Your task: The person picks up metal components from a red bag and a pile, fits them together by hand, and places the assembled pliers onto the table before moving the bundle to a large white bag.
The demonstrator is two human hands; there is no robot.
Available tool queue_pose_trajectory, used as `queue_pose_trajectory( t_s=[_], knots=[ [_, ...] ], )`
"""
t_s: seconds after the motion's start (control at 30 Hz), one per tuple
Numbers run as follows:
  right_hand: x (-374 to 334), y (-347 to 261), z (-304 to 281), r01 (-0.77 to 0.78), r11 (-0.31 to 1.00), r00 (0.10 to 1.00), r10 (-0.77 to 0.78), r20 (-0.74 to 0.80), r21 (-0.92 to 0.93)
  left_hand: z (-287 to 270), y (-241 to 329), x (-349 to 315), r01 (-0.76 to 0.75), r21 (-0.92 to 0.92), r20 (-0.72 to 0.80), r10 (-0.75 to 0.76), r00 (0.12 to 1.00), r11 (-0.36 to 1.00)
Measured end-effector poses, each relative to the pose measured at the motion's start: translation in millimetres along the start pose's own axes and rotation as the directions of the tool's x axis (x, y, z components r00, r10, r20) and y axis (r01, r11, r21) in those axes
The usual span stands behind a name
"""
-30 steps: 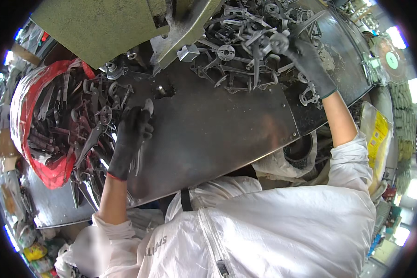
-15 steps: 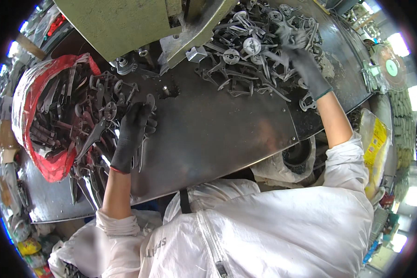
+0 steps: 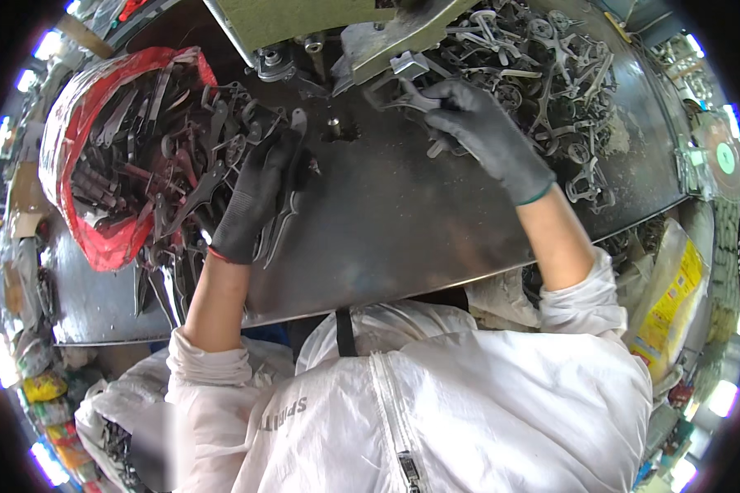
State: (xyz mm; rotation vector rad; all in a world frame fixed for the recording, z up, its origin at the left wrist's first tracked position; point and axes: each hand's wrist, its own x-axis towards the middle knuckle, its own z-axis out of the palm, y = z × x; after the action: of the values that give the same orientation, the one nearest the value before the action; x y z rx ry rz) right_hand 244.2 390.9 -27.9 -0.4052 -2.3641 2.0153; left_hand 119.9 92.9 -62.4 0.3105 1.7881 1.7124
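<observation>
Watched from afar, my right hand [image 3: 478, 133] pinches a metal bracket [image 3: 418, 100] above the desk [image 3: 370, 226] near the machine [image 3: 292, 18], my left hand [image 3: 261, 177] gripping a metal handle [image 3: 299, 122], a handling step seemingly wanting steadiness next.

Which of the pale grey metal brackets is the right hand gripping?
The blurred bracket jutting leftward from the right hand, just below the small metal block; the other brackets lie heaped on the bench, farther right.

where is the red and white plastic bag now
In the head view, the red and white plastic bag sits on the left part of the metal table, left of the gloved left hand, dark metal parts inside.
</observation>
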Motion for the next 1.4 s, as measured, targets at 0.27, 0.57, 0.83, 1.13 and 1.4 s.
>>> queue_pose_trajectory(
  t_s=[0.27, 0.57, 0.83, 1.13, 1.4],
  knots=[
    [26.0, -0.2, 91.0, -0.055, 0.860, 0.990, 0.115, -0.087, 0.508, -3.4, -13.2, 25.9, -0.182, 0.267, 0.071, 0.169, 0.983, 0.946],
    [39.9, 16.0, 103.9, 0.026, 0.988, 0.999, -0.020, -0.043, 0.150, 0.7, -0.1, 41.3, -0.213, 0.270, 0.114, 0.188, 0.976, 0.939],
    [37.7, -1.2, 108.8, 0.060, 0.981, 0.993, -0.040, -0.111, 0.187, -4.5, -9.1, 61.9, -0.306, 0.648, 0.092, 0.327, 0.941, 0.698],
    [38.0, 3.1, 107.2, -0.027, 0.982, 0.992, 0.049, -0.115, 0.186, -4.9, 5.2, 62.4, 0.002, 0.556, 0.026, -0.019, 0.999, 0.831],
    [33.4, 8.9, 101.6, 0.124, 0.958, 0.992, -0.118, -0.038, 0.259, 6.0, 10.2, 52.8, -0.194, 0.313, 0.088, 0.175, 0.981, 0.930]
  ],
)
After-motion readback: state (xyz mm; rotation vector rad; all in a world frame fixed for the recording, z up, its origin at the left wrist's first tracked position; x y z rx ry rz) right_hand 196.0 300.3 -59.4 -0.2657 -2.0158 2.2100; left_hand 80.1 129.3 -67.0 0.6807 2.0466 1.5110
